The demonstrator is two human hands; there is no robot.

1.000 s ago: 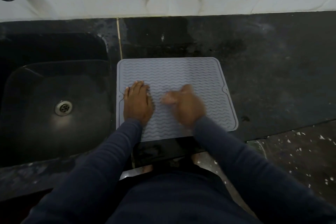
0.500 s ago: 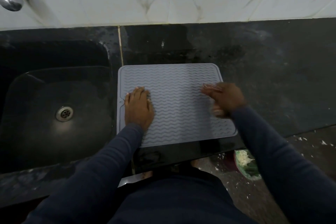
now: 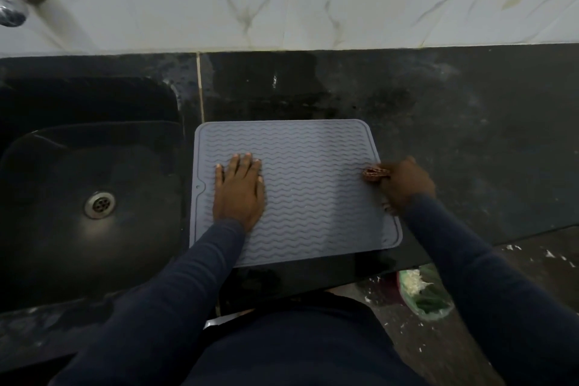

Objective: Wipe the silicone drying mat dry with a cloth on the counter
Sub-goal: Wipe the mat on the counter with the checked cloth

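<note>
- Dark stone surface (image 3: 438, 135) runs below white marbled wall tiles (image 3: 344, 9), with a black sink (image 3: 47, 244) set into it on the left, its metal drain (image 3: 99, 205) showing and a tap (image 3: 12, 9) above.
- Grey silicone drying mat (image 3: 313, 197) lies flat on the surface just beside the sink, near the front edge.
- Left hand (image 3: 239, 191) presses on the mat's left part, its grip apart, fingers straight and flat.
- Right hand (image 3: 405, 185) sits at the mat's right edge, its grip clamped on a bunched reddish-brown cloth (image 3: 372, 173) that touches the mat.
- Green bag (image 3: 423, 294) lies on the floor (image 3: 532, 260) below.
</note>
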